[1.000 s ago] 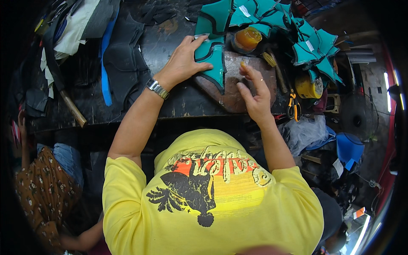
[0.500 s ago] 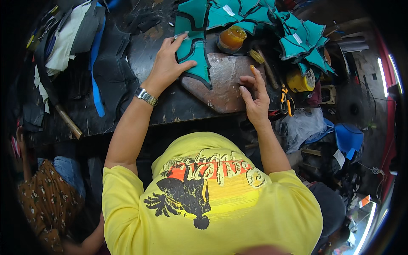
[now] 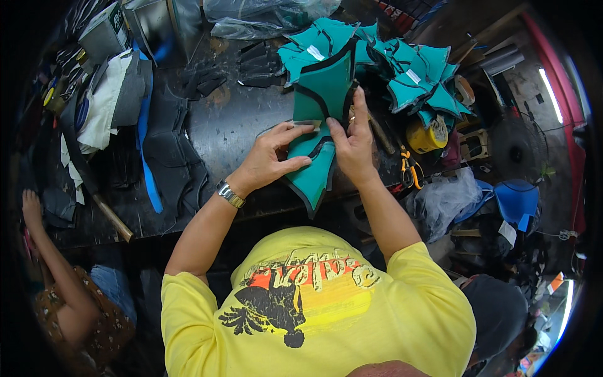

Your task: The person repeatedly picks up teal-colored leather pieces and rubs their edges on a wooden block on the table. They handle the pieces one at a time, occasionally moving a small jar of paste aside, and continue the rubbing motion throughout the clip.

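A teal fabric piece with black trim and pointed ends [image 3: 321,81] lies before me, upright in the view, its lower tip near the table's front edge. My left hand [image 3: 267,158] grips its left side, with thumb and index finger on the surface beside a small pale tag. At the opposite side my right hand [image 3: 357,147] holds the edge, thumb on top and index finger stretched upward along it. The right hand's other fingers are partly hidden behind the piece.
More teal pieces [image 3: 411,81] are heaped at the far right, near a yellow tub [image 3: 427,135] and orange-handled pliers [image 3: 411,168]. Dark cut pieces [image 3: 173,151] and a blue strip [image 3: 146,157] lie left on the black table. Another person's arm [image 3: 59,270] shows at lower left.
The teal piece has come nearer and to the right, now covering the amber jar and brown slab. My right hand, empty before, has taken hold of its right edge.
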The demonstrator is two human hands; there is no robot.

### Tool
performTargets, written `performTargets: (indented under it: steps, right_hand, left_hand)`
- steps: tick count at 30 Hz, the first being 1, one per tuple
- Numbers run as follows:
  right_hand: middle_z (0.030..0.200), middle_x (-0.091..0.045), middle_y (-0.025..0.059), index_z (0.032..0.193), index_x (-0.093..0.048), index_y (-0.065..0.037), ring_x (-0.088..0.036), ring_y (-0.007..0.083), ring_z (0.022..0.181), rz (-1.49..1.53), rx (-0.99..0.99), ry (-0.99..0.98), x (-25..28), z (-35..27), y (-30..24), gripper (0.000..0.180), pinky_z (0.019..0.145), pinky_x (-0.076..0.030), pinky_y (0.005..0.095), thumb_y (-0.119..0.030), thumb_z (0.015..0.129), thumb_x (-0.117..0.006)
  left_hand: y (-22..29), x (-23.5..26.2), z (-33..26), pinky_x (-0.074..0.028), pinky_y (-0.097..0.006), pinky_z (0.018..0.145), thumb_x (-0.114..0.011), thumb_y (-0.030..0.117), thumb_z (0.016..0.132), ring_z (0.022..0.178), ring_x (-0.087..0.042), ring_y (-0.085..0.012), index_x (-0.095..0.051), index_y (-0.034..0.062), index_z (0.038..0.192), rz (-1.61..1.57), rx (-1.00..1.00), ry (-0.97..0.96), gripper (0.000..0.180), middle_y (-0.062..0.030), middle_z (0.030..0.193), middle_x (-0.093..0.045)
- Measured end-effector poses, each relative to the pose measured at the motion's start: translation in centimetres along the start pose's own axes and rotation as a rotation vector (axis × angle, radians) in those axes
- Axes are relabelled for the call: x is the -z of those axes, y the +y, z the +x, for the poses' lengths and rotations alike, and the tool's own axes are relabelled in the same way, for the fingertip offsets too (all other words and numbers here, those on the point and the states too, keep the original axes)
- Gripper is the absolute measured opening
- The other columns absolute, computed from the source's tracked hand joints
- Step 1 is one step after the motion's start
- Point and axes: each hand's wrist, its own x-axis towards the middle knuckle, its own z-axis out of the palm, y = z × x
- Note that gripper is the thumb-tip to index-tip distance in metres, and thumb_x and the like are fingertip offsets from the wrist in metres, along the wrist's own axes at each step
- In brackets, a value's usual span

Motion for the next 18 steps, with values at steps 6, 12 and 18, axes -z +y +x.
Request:
performTargets:
  steps: [6,12,18]
  right_hand:
    - [0.117,-0.060,0.0163,0.161,-0.009,-0.004,-0.062,0.0181,0.095,0.072,0.094,0.147,7.4,8.1,0.7,0.097,0.083,-0.052,0.0272,0.003,0.086,-0.070]
    - [0.131,-0.052,0.0364,0.159,-0.008,-0.002,-0.064,0.0331,0.106,-0.136,-0.295,0.354,16.0,19.9,6.1,0.113,0.082,-0.057,0.0402,-0.006,0.077,-0.085]
    - [0.125,-0.059,0.0280,0.159,-0.013,-0.003,-0.069,0.0261,0.082,-0.560,-0.430,0.375,17.5,20.0,8.5,0.105,0.066,-0.058,0.0351,-0.019,0.082,-0.083]
  left_hand:
    - [-0.6,1.1,0.1,-0.054,-0.022,0.075,-0.077,0.008,0.087,0.088,-0.065,-0.0086,-0.067,0.0082,0.130,-0.085,-0.056,0.181,0.044,-0.0045,0.124,-0.060]
    - [-0.9,1.7,0.3,-0.053,-0.021,0.072,-0.077,0.008,0.087,0.084,-0.065,-0.0080,-0.070,0.0086,0.122,0.060,-0.074,0.247,0.036,-0.0038,0.112,-0.066]
    - [-0.8,1.6,0.2,-0.052,-0.023,0.068,-0.077,0.008,0.086,0.079,-0.064,-0.0085,-0.072,0.0077,0.118,0.207,-0.052,0.211,0.032,-0.0041,0.105,-0.068]
